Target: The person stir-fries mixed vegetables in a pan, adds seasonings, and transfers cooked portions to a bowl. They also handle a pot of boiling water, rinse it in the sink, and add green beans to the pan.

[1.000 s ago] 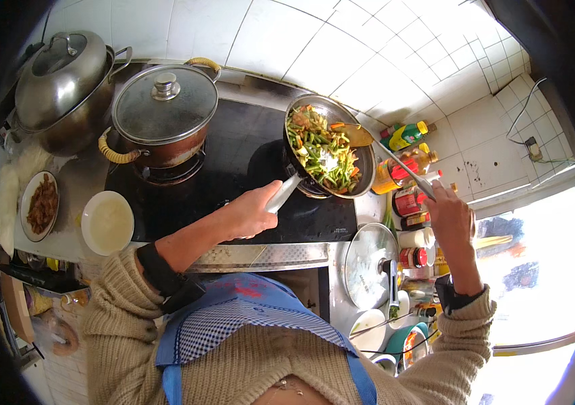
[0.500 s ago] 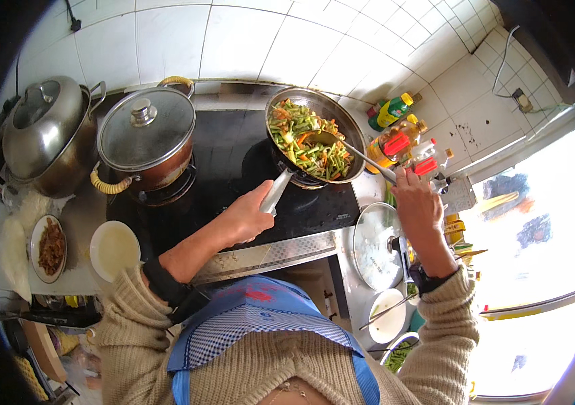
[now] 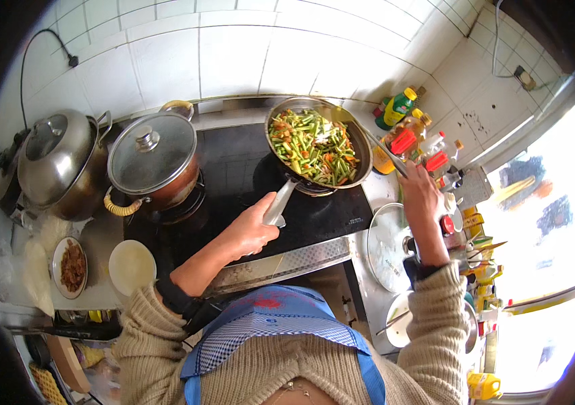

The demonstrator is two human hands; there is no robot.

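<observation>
The left hand point(image 3: 252, 229) is closed around the metal handle of the pan point(image 3: 319, 145), which sits on the right side of the black stove point(image 3: 233, 182), tilted a little, full of green beans point(image 3: 311, 145) mixed with orange bits. The right hand point(image 3: 422, 192) is curled around the end of a long spatula point(image 3: 385, 152) whose shaft reaches over the pan's right rim. Just beyond that hand stand bottles point(image 3: 412, 138) with yellow and red caps, against the tiled wall. On the stove's left burner is a lidded pot point(image 3: 154, 158) with a glass lid, and further left a lidded steel pot point(image 3: 58, 162). On the tabletop near the left forearm lie a white bowl point(image 3: 131, 265) and a plate point(image 3: 71, 266) of brown food. A round lid point(image 3: 387, 246) lies under the right forearm.
</observation>
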